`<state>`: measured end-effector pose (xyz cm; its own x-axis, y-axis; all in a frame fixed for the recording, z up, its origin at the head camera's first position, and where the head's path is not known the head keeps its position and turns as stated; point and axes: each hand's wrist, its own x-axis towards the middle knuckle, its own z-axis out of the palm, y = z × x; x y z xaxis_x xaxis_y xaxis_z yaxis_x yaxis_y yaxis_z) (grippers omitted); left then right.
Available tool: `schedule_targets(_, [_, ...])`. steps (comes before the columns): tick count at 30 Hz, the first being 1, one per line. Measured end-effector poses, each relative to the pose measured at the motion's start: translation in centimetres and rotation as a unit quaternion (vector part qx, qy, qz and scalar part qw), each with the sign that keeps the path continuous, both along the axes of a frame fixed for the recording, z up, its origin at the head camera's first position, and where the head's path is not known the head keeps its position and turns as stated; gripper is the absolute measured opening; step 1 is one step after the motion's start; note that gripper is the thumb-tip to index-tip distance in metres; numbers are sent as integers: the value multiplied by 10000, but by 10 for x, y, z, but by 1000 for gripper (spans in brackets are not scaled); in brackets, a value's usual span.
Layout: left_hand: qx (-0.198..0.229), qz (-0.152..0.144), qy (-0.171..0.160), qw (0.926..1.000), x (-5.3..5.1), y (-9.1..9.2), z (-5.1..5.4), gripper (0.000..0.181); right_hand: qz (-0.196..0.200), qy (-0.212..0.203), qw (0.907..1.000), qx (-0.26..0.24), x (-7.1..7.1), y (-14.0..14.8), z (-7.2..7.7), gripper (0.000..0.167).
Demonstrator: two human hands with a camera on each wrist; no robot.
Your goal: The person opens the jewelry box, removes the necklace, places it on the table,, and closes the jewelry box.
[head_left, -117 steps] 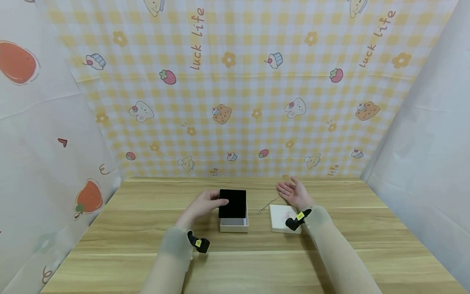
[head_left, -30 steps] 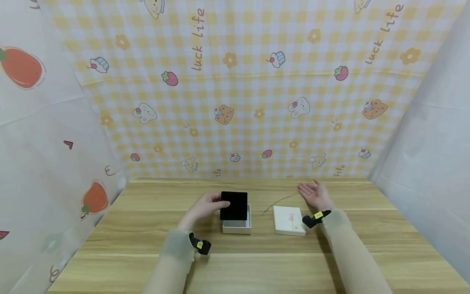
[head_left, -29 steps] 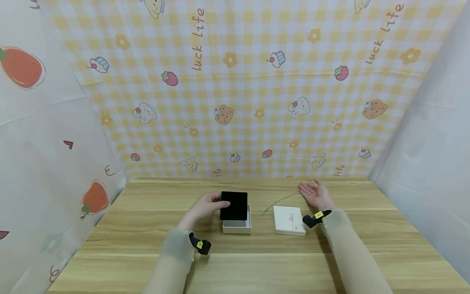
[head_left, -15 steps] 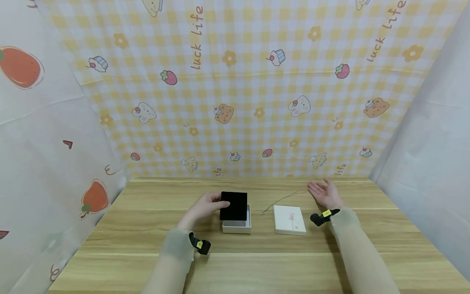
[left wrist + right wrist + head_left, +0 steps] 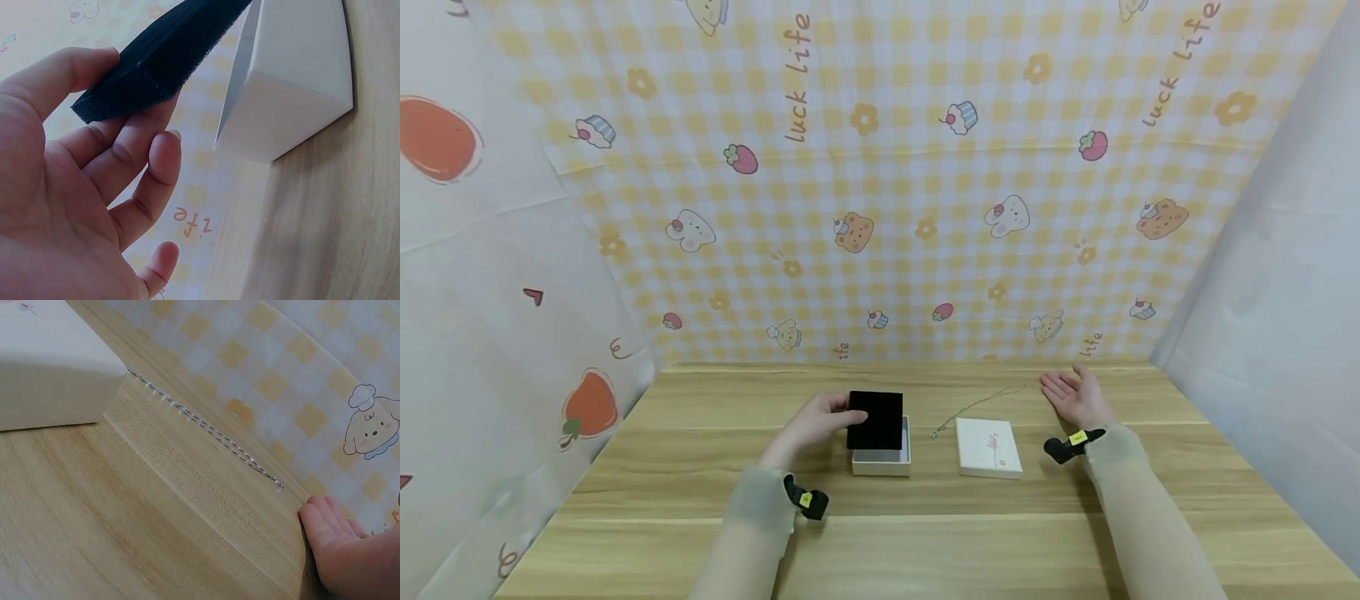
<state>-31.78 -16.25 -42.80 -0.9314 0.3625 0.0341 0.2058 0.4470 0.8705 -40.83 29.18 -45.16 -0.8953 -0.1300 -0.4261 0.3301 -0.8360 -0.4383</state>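
My left hand [image 5: 816,422] pinches a square black foam pad [image 5: 876,421] between thumb and fingers, over the white box base [image 5: 882,469]. In the left wrist view the foam pad [image 5: 147,69] is tilted, apart from the white box [image 5: 303,81]. A thin silver chain [image 5: 973,406] lies stretched out on the table, with a small pendant at its left end. To the right of the chain, my right hand [image 5: 1078,402] rests palm up on the table with fingers extended, holding nothing. The right wrist view shows a gap between the fingertips and the chain [image 5: 206,428].
A white box lid [image 5: 988,448] with a pink flower print lies between the box base and my right forearm. The wooden table [image 5: 895,550] ends at a yellow checked cloth [image 5: 910,183] behind, with pale cloths at both sides.
My right hand has moved right, away from the lid, and the chain has been straightened out and left on the table. The left hand keeps the foam pad in about the same place.
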Motion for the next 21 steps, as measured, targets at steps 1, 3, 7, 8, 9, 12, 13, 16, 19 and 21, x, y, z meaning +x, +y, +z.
schedule_targets(1, [10, -3, -3, 10000, 0, 0, 0, 20, 0, 6, 10000, 12, 1, 0, 0, 65])
schedule_targets(3, [31, -9, -3, 10000, 1, 0, 1, 21, -8, 14, 10000, 15, 2, 1, 1, 65])
schedule_targets(7, [58, -6, -14, 10000, 2, 1, 3, 21, -28, 0, 10000, -90, 4, 3, 0, 65])
schedule_targets(8, [55, -13, -9, 10000, 2, 2, 4, 21, -37, -5, 9999, -104, 4, 4, -1, 65])
schedule_targets(9, [52, -18, 0, 10000, 2, 2, 4, 21, -45, -8, 9999, -117, 5, 5, -2, 65])
schedule_targets(12, [41, -29, 20, 10000, 2, 3, 5, 22, -36, 42, 9999, -114, 8, 7, -3, 64])
schedule_targets(13, [43, -32, 23, 10000, 2, 3, 5, 22, -38, 69, 9999, -149, 9, 7, -4, 64])
schedule_targets(16, [32, -38, 34, 10000, 3, 3, 5, 22, -32, 131, 9997, -224, 11, 8, -6, 64])
schedule_targets(19, [21, -35, 29, 10000, 3, 2, 5, 23, -43, 179, 9994, -298, 13, 8, -8, 65])
schedule_targets(21, [-4, -22, 28, 10000, 2, 2, 4, 23, -24, 225, 9993, -300, 14, 7, -9, 64])
